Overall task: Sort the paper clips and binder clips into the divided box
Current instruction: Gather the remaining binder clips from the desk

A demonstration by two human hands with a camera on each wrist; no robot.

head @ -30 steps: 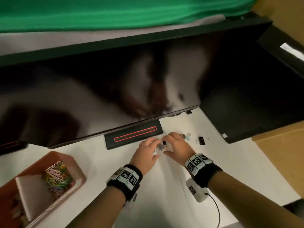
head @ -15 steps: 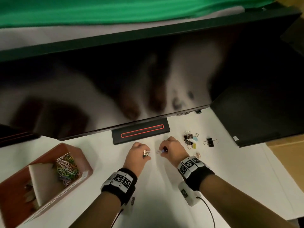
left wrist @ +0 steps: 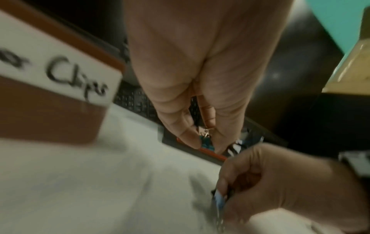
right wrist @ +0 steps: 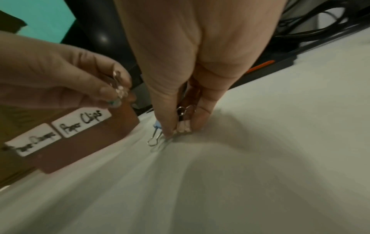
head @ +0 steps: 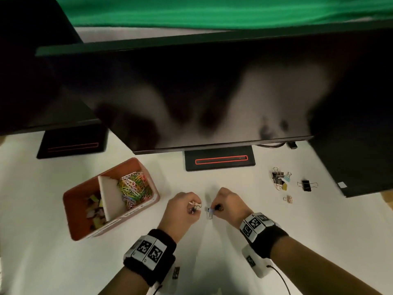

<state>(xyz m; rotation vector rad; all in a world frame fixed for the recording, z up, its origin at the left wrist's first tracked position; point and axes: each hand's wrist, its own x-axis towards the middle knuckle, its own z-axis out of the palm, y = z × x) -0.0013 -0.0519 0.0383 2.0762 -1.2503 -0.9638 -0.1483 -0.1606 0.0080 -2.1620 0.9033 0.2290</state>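
My left hand (head: pixel 187 206) pinches small binder clips (head: pixel 194 206), seen between its fingertips in the left wrist view (left wrist: pixel 206 136) and in the right wrist view (right wrist: pixel 118 90). My right hand (head: pixel 225 204) holds a blue binder clip (head: pixel 210 211) and a black one down at the table; in the right wrist view the blue clip (right wrist: pixel 157 131) touches the white surface. The brown divided box (head: pixel 80 228) stands to the left, with coloured paper clips (head: pixel 134 188) in its right compartment and binder clips (head: pixel 94 211) in its left.
Loose binder clips (head: pixel 279 180) lie at the right, with a black one (head: pixel 306 185) and a small pink one (head: pixel 288 199) apart from them. A monitor (head: pixel 212 92) overhangs the table's back; its stand base (head: pixel 219 158) sits just beyond my hands. Labels on the box (right wrist: pixel 82 122) face me.
Both hands have drawn back from the clip pile toward me, each holding clips. The view has swung left, so the box now sits closer to my left hand.
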